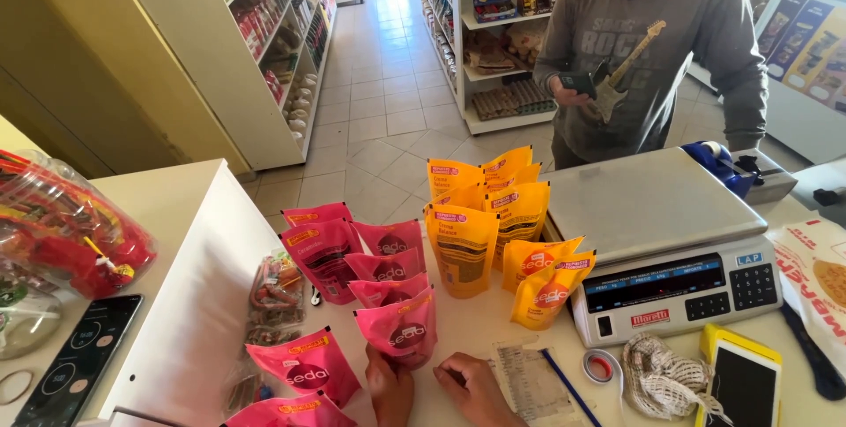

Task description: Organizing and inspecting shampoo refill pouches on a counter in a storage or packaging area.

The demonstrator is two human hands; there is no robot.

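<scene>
My left hand (389, 389) pinches the bottom edge of a pink stand-up pouch (401, 328) at the counter's near edge. My right hand (473, 388) rests as a loose fist on the white counter (480, 321) just right of that pouch, holding nothing I can see. Several more pink pouches (352, 255) stand behind and to the left. A group of orange pouches (480, 215) stands beyond them, next to a grey scale (656, 233).
A person in a grey shirt (656, 35) stands across the counter holding a dark device. A paper slip and blue pen (542, 378), tape roll (601, 365), string ball (661, 378), yellow-cased phone (740, 383), dark phone (75, 356) and candy bag (62, 224) lie around. Shelves line the aisle.
</scene>
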